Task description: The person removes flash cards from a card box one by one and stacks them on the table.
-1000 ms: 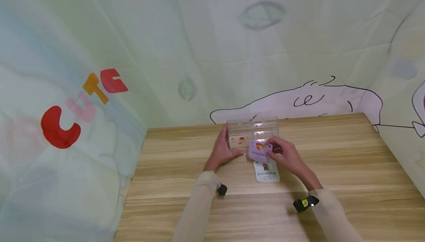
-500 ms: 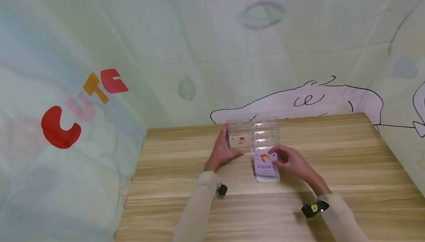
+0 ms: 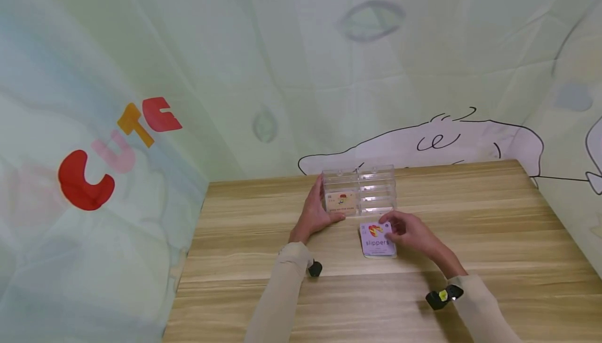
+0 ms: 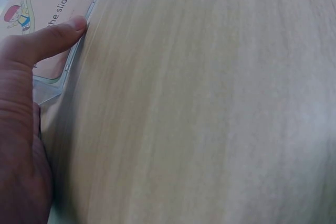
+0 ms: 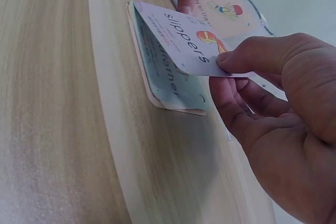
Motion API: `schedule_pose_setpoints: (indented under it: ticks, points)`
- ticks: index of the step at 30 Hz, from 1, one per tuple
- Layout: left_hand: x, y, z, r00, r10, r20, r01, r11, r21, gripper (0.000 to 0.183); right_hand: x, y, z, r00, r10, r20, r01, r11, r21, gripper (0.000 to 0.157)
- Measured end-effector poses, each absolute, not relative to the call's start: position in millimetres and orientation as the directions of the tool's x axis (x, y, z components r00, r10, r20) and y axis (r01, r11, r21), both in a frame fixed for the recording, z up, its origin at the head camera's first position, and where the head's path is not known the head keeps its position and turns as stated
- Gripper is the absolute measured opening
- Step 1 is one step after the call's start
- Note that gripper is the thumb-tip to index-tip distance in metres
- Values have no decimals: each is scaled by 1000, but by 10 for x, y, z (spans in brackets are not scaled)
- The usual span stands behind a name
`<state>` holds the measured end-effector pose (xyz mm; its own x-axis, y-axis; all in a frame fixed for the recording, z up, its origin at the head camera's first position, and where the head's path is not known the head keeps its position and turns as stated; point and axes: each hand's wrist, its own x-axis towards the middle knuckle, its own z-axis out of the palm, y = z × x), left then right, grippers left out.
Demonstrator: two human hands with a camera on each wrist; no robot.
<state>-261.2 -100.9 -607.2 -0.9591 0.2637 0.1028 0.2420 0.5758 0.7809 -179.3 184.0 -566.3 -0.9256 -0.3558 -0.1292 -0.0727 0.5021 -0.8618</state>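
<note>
My right hand (image 3: 414,234) pinches a lilac flashcard printed "slippers" (image 5: 176,38) between thumb and fingers. One end of this card rests at the far edge of a small card stack on the table, while the pinched end is tilted up. Under it lie a pale green card (image 5: 181,94), its word partly covered, and a peach-edged card. My left hand (image 3: 314,216) holds the left side of a clear plastic box (image 3: 377,188), thumb along its front edge. A peach card with a child on a slide (image 4: 58,6) lies in the box's front left compartment.
Wood-grain table (image 3: 244,238) extends around the box and cards. Behind it hangs a printed fabric backdrop (image 3: 282,71), close past the box. Black devices are strapped at the left wrist (image 3: 315,268) and right wrist (image 3: 437,300).
My right hand has brought the slippers card from the box's front toward me, down over the stack, covering the grandfather card. My left hand and the box have stayed in place.
</note>
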Motion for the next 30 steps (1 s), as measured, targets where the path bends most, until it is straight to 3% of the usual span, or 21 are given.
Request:
schedule_pose_setpoints:
  ticks: [21, 30]
  points:
    - [-2601, -1005, -6062, -962, 260, 89, 228, 578, 783, 132, -1757, 1776, -5721, -912, -410, -27, -261, 629, -732, 40]
    - [-2606, -1003, -6073, -960, 261, 98, 236, 575, 783, 133, -1745, 1778, -5736, -914, -405, -30, -280, 682, -676, 39]
